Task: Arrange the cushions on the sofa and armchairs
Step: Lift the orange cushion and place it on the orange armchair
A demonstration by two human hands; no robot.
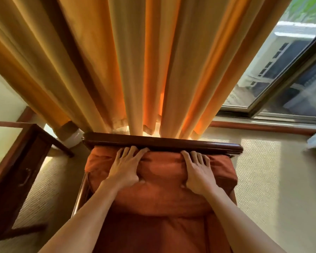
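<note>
Grip of both hands, left hand [123,166] and right hand [199,172], lies flat and open on the back cushion [161,179]. You look to be pushing it under the armchair rail [162,142]. Next, pat it smooth.

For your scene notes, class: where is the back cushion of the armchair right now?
In the head view, the back cushion sits centre frame against the wooden top rail, pressed flat under the left hand and right hand.

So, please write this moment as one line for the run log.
step: press back cushion | left hand: flat on cushion | right hand: flat on cushion | place: armchair
</note>
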